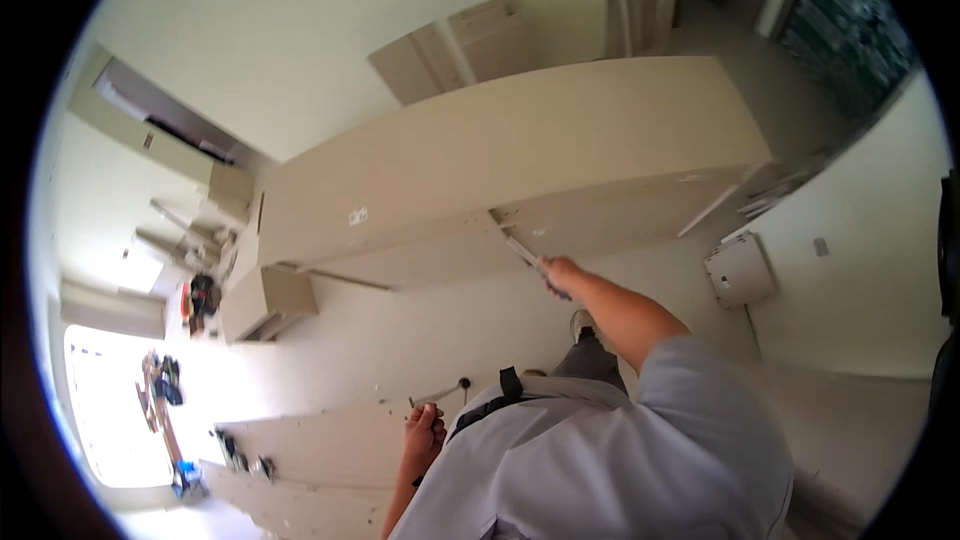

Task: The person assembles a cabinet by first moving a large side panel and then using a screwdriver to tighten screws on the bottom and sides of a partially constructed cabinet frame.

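Observation:
A long beige cabinet carcass (520, 140) stretches across the room in front of me. My right hand (563, 276) reaches forward, closed around a long tool (520, 248) with a pale shaft and a dark grip end. The tool's far end meets the cabinet's near lower edge; its shape there is blurred. Low at my left side, my left hand (425, 427) is curled closed. Whatever its fingers hold, if anything, is too small to make out. Close to that hand, a thin rod with a dark round end (464, 383) shows above a pale panel (330, 430).
A small open box unit (268, 305) stands at the cabinet's left end, near a loose strip (345, 280). Flat panels (450, 45) lean on the far wall. A pale carton (740, 270) is at the right. Tools (243, 455) lie on the left panel.

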Available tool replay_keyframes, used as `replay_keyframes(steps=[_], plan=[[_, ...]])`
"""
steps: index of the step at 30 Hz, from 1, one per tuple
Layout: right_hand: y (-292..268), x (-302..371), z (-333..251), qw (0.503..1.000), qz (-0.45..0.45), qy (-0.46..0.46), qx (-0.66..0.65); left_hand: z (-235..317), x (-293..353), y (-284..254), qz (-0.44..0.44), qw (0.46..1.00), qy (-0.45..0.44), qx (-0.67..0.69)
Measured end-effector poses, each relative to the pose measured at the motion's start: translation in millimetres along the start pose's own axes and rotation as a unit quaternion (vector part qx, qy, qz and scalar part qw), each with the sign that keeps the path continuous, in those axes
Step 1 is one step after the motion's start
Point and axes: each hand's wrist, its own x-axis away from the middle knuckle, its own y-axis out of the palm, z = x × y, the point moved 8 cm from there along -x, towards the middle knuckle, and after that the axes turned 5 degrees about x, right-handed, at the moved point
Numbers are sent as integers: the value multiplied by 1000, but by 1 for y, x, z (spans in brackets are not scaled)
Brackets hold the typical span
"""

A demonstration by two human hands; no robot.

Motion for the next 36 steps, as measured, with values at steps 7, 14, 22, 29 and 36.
replay_keyframes(steps=[7, 14, 22, 29, 36], plan=[[26, 186, 3, 940, -15, -214, 266, 12, -63, 134, -140, 985, -59, -78], [-33, 260, 22, 936, 78, -220, 265, -16, -93, 268, -276, 934, -110, -201], [-105, 268, 38, 943, 144, -200, 226, -13, -113, 389, -310, 909, -71, -268], [-149, 256, 58, 947, 195, -193, 167, -20, -124, 472, -344, 867, 23, -360], [-172, 275, 76, 854, 432, -288, 24, -25, -135, 521, -320, 884, -96, -326]])
